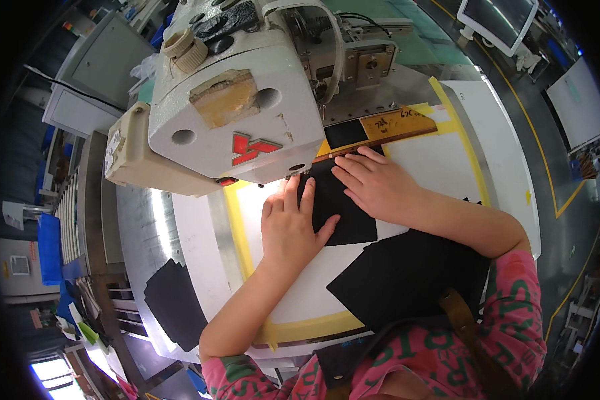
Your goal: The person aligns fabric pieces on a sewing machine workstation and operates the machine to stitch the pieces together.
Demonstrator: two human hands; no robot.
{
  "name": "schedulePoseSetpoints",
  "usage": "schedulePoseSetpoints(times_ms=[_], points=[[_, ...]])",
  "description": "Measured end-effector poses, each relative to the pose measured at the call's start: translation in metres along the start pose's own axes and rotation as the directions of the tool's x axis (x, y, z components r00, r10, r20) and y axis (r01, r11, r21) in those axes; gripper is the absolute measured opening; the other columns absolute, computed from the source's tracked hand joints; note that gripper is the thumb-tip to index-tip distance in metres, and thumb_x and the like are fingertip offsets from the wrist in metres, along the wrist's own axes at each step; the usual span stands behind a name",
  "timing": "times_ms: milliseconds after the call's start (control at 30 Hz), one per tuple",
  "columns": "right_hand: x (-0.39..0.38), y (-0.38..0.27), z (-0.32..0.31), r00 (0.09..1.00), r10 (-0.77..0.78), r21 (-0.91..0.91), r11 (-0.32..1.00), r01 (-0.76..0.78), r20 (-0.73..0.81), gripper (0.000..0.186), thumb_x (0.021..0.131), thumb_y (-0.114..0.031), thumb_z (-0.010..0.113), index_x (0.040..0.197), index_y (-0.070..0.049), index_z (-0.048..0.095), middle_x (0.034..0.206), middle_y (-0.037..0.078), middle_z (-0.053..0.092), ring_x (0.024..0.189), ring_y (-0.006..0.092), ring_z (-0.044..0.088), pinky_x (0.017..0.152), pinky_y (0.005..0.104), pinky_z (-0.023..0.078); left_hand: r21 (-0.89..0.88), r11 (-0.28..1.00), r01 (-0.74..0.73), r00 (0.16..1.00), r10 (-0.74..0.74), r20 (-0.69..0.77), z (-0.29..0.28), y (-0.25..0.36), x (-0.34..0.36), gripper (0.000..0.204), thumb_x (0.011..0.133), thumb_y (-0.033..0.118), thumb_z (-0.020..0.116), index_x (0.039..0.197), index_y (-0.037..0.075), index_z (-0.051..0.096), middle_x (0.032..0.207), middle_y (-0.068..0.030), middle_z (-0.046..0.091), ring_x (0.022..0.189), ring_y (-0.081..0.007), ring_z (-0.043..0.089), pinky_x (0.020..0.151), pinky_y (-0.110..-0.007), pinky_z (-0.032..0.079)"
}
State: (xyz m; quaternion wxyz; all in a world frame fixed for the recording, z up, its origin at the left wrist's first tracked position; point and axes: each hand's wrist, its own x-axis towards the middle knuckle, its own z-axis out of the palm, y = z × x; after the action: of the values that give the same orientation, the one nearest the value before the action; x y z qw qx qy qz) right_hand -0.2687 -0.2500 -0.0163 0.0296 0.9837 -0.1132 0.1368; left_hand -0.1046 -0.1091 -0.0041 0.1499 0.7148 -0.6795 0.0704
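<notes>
A white sewing machine head (227,110) fills the upper middle. Under it a black fabric piece (347,227) lies on a white work plate (287,293) edged with yellow tape. My left hand (290,223) rests open on the fabric's left side, fingertips close to the lit area below the head. My right hand (370,183) lies open on the fabric's upper right, fingertips along a yellow guide strip (407,123) with a dark edge. Whether those fingertips touch the strip I cannot tell.
Black pieces (407,280) lie at lower right, another stack (172,303) on the metal table at left. Above are a bracket (370,63) and a monitor (497,20). A grey cabinet (90,80) and blue bin (50,247) stand left. A marked floor (560,187) runs at right.
</notes>
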Motion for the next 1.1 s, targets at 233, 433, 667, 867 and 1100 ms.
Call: schedulePoseSetpoints(times_ms=[233, 433, 667, 867, 1100], points=[[0.0, 0.001, -0.008, 0.996, -0.086, -0.098, 0.991, 0.087, 0.009, 0.04, 0.091, -0.025, 0.059, 0.123, 0.0, 0.057, 0.129, 0.014, 0.055, 0.125, 0.0261, 0.049, 0.11, 0.0424, 0.034, 0.007, 1.0, -0.015, 0.997, 0.016, -0.074, -0.002, 0.002, 0.001, 0.064, 0.074, 0.043, 0.075, 0.121, 0.001, 0.06, 0.124, -0.0186, 0.055, 0.114, -0.0332, 0.053, 0.095, -0.041, 0.042], [-0.004, 0.003, -0.017, 0.996, -0.088, -0.021, 0.996, 0.087, -0.01, 0.041, 0.092, -0.026, 0.059, 0.123, 0.0, 0.057, 0.131, 0.014, 0.053, 0.126, 0.026, 0.048, 0.11, 0.0423, 0.033, 0.04, 0.999, 0.014, 0.995, -0.01, -0.102, -0.007, 0.009, 0.0, 0.063, 0.072, 0.036, 0.077, 0.122, 0.004, 0.056, 0.126, -0.0163, 0.053, 0.112, -0.0329, 0.055, 0.093, -0.041, 0.043], [-0.019, 0.01, -0.023, 0.997, -0.083, -0.021, 0.996, 0.082, -0.012, 0.043, 0.091, -0.028, 0.06, 0.123, 0.001, 0.056, 0.13, 0.014, 0.052, 0.127, 0.0265, 0.045, 0.111, 0.0461, 0.031, 0.058, 0.997, 0.058, 0.995, -0.053, -0.088, -0.013, 0.015, -0.002, 0.061, 0.075, 0.039, 0.075, 0.12, 0.003, 0.055, 0.124, -0.0197, 0.054, 0.118, -0.0371, 0.053, 0.095, -0.043, 0.043], [-0.027, 0.015, -0.033, 0.996, -0.084, -0.005, 0.996, 0.084, -0.021, 0.044, 0.091, -0.028, 0.06, 0.124, 0.001, 0.056, 0.13, 0.013, 0.052, 0.127, 0.0264, 0.045, 0.111, 0.046, 0.03, 0.105, 0.992, 0.075, 0.993, -0.064, -0.102, -0.02, 0.018, -0.003, 0.059, 0.076, 0.037, 0.075, 0.119, 0.003, 0.055, 0.125, -0.0199, 0.053, 0.117, -0.0376, 0.054, 0.095, -0.043, 0.043], [-0.032, 0.019, -0.038, 0.996, -0.084, 0.025, 0.996, 0.085, -0.035, 0.044, 0.091, -0.029, 0.06, 0.124, 0.001, 0.057, 0.132, 0.014, 0.052, 0.129, 0.0268, 0.044, 0.111, 0.0466, 0.03, 0.106, 0.991, 0.086, 0.992, -0.075, -0.106, -0.024, 0.022, -0.002, 0.057, 0.077, 0.037, 0.074, 0.118, 0.002, 0.056, 0.126, -0.0205, 0.053, 0.117, -0.0383, 0.053, 0.096, -0.044, 0.042]])
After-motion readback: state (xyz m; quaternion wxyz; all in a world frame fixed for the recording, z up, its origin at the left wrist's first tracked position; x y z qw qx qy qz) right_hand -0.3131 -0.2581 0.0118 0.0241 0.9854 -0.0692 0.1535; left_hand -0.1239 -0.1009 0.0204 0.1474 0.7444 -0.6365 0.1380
